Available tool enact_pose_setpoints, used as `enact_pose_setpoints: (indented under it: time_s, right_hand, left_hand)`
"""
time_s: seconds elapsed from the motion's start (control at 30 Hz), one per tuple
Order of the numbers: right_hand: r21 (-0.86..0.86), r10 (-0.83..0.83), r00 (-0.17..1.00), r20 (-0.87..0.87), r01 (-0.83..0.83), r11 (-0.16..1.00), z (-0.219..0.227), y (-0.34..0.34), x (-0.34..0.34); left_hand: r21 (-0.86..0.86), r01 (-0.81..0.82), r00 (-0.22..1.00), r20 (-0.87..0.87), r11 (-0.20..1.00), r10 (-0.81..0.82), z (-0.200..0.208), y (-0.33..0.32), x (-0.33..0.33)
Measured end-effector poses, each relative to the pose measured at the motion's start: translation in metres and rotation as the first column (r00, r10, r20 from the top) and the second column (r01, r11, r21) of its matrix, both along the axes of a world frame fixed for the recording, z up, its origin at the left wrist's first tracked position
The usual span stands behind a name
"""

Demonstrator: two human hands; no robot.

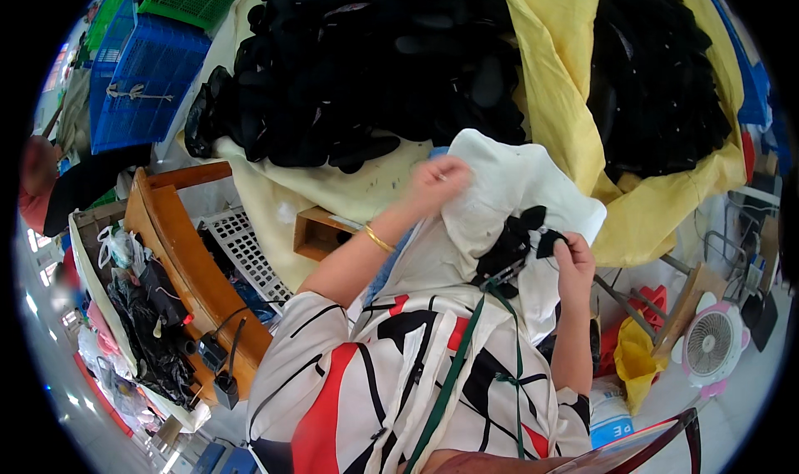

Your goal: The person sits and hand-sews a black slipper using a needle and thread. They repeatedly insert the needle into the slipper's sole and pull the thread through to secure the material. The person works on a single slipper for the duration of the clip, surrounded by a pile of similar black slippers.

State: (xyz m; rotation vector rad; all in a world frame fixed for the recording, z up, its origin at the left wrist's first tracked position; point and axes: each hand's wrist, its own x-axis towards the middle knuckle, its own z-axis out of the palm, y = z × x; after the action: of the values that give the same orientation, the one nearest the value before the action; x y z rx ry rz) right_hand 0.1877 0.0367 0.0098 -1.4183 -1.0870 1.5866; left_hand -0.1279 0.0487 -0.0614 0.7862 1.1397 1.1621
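My right hand [574, 263] pinches a small black fabric piece [549, 243] between thumb and fingers. More black fabric [514, 239] lies bunched on the white cloth [478, 178] across my lap, just left of that hand. A slim metal tool [503, 272], its kind unclear, rests against the bunched fabric, by the end of a green cord [454, 374] that runs down my front. Raised over the far left part of the white cloth is my left hand [439, 183], fingers curled together and slightly blurred; anything between them is too small to make out.
Ahead is a big heap of dark soft pieces [374, 66] on pale sheeting, with yellow cloth [553, 74] beside it. A wooden frame [183, 274] and a white perforated crate [248, 253] stand left. A fan [712, 343] is at right; another person [79, 178] sits far left.
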Motion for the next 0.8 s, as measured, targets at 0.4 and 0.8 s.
enact_pose_setpoints:
  time_s: [0.4,0.8]
  right_hand:
    - [-0.241,-0.192,0.981,-0.011,0.183,0.953,-0.031,0.001,0.018]
    - [-0.22,-0.165,0.985,0.052,0.172,0.96,-0.02,0.008,-0.012]
  left_hand:
    - [-0.482,-0.026,0.017,-0.876,0.876,-0.482,-0.247,0.03,-0.212]
    - [-0.453,-0.094,0.42,-0.825,0.886,-0.378,-0.241,-0.012,-0.164]
